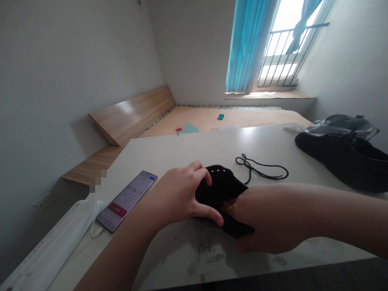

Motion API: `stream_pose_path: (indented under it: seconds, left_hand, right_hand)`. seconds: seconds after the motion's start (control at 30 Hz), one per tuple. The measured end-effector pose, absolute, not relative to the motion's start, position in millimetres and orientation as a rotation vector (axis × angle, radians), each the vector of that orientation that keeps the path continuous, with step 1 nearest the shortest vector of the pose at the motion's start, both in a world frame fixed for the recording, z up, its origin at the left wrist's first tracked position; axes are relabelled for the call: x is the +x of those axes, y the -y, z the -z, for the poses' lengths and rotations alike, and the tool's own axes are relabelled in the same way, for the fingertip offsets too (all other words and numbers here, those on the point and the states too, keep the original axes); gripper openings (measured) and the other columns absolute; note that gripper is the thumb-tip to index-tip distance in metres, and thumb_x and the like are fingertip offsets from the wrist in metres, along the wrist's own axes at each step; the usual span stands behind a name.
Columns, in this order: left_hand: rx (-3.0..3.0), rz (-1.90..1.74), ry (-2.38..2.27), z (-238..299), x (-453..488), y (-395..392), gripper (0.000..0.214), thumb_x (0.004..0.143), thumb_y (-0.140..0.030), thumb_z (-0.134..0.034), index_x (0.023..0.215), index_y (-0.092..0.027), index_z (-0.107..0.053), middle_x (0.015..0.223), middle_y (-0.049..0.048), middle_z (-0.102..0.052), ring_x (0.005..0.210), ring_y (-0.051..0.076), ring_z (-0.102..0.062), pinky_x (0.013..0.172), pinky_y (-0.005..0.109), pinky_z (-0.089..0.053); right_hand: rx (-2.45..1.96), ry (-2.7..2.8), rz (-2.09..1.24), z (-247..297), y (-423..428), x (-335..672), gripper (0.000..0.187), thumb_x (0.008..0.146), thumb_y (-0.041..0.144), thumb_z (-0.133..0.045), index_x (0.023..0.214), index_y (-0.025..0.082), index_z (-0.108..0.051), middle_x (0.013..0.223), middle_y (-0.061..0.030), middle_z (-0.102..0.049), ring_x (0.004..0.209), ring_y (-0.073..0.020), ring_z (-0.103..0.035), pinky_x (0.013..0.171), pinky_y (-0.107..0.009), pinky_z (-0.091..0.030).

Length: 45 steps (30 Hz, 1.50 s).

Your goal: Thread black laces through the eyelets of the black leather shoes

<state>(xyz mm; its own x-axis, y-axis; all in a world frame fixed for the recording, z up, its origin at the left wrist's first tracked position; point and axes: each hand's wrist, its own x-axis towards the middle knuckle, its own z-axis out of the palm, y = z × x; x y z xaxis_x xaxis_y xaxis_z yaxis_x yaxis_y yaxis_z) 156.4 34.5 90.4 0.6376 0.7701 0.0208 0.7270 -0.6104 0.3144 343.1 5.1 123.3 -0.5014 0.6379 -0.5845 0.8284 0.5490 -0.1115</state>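
Note:
A black shoe (216, 182) lies on the white table between my hands, with a row of eyelets along its upper edge and no lace in those that show. My left hand (189, 194) grips it from the left, thumb on the near side and fingers curled over the far side. From the right, my right hand (257, 218) reaches into the shoe's opening; some fingertips show inside, and the thumb lies outside the near edge. Whatever else those fingers may touch inside is hidden. Just beyond the shoe lies a loose black shoelace (266, 165), looped on the table.
A second black shoe (336, 155) stands at the right, before a grey-and-clear plastic bag (345, 123). On the left a phone (127, 200) with a running timer lies beside white fabric (66, 238) and a white cable. The table's near edge (242, 279) is close below.

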Motion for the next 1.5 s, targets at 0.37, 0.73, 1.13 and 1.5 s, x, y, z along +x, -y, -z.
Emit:
stream_pose_path:
  seconds: [0.37, 0.73, 1.13, 1.5]
  left_hand:
    - [2.585, -0.208, -1.227, -91.3, 158.3, -34.7, 0.069, 0.053, -0.078, -0.068, 0.094, -0.024, -0.059, 0.104, -0.0010, -0.060, 0.078, 0.020, -0.058, 0.062, 0.028, -0.035]
    - [2.575, -0.218, -1.227, -90.8, 158.0, -35.3, 0.069, 0.053, -0.078, -0.067, 0.095, -0.024, -0.059, 0.102, -0.0001, -0.060, 0.078, 0.020, -0.057, 0.062, 0.028, -0.034]
    - [2.602, -0.228, -1.214, -89.0, 156.6, -35.1, 0.070, 0.053, -0.080, -0.066, 0.095, -0.024, -0.059, 0.102, -0.0005, -0.060, 0.078, 0.020, -0.057, 0.062, 0.029, -0.034]
    - [2.599, -0.221, -1.224, -89.6, 157.5, -35.8, 0.070, 0.052, -0.078, -0.068, 0.095, -0.024, -0.060, 0.102, -0.0003, -0.060, 0.077, 0.020, -0.058, 0.062, 0.029, -0.035]
  right_hand:
    - [1.026, -2.131, 0.467, -131.7, -8.5, 333.4, 0.043, 0.083, 0.036, -0.060, 0.120, 0.015, -0.065, 0.098, -0.0147, -0.071, 0.084, -0.0306, -0.067, 0.052, -0.032, -0.035]
    - [1.115, -2.081, 0.482, -131.8, -10.2, 326.2, 0.050, 0.084, 0.048, -0.058, 0.125, 0.019, -0.063, 0.104, -0.0139, -0.070, 0.088, -0.0339, -0.067, 0.059, -0.037, -0.045]
    - [1.124, -2.223, 0.462, -116.0, -8.3, 323.9, 0.041, 0.085, 0.025, -0.055, 0.123, 0.011, -0.062, 0.105, -0.0159, -0.069, 0.095, -0.0309, -0.066, 0.075, -0.036, -0.049]
    - [1.133, -2.264, 0.483, -112.2, -7.4, 326.1, 0.033, 0.084, 0.028, -0.055, 0.110, 0.013, -0.069, 0.097, -0.0140, -0.070, 0.085, -0.0295, -0.067, 0.069, -0.036, -0.049]
